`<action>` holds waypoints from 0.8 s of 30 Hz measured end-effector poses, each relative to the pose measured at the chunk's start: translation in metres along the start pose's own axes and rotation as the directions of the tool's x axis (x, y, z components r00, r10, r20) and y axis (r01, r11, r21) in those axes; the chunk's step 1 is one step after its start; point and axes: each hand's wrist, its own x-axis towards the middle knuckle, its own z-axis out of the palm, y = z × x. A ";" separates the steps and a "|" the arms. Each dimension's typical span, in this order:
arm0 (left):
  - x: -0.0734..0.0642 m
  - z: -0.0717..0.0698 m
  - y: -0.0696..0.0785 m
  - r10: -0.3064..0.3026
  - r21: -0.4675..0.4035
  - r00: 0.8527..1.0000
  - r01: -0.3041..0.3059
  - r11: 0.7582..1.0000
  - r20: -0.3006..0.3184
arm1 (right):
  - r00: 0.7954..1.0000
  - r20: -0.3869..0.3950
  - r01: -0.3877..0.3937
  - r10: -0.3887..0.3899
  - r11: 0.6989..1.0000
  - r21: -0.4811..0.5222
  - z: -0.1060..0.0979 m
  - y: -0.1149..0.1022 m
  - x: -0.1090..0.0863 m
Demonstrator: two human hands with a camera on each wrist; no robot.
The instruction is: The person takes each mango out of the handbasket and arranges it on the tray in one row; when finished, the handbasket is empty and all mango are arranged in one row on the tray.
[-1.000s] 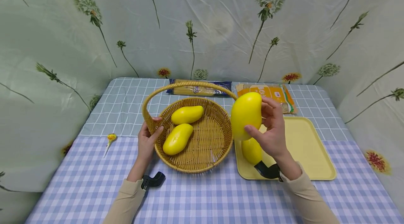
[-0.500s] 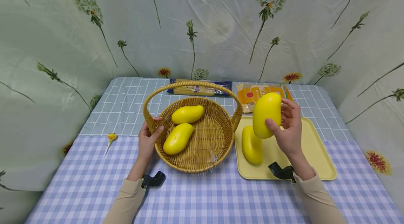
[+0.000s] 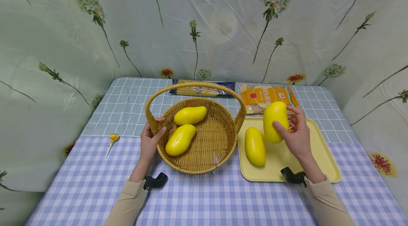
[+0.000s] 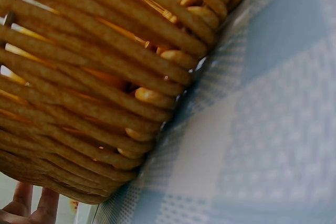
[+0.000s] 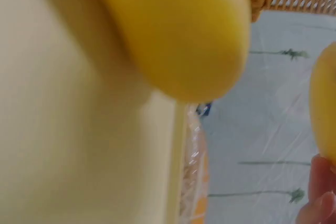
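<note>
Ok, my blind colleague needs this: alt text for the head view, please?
A person's right-hand grip holds a yellow mango over a pale-yellow tray bearing another mango. Their left-hand grip holds a wicker basket containing two more mangoes.

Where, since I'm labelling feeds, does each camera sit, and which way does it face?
Head: worn on the head, facing forward and down at the basket and tray; left hand, right hand and sleeves show.
Left wrist: worn on that wrist, facing the basket's woven side and the tablecloth; left fingers show at lower left.
Right wrist: worn on that wrist, facing across the tray and resting mango; right fingertips show at right, on the held mango.
Head and right wrist share the tray, basket and those two mangoes.
</note>
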 end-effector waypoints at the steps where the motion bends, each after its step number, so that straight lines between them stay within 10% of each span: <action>1: 0.000 0.000 0.000 0.000 0.002 1.000 0.000 1.000 0.002 | 1.000 0.007 -0.012 0.012 1.000 -0.021 -0.001 0.003 0.000; 24: 0.000 0.000 0.000 -0.008 0.012 1.000 0.008 1.000 -0.004 | 0.934 0.215 -0.201 0.284 0.919 -0.339 -0.025 0.025 -0.010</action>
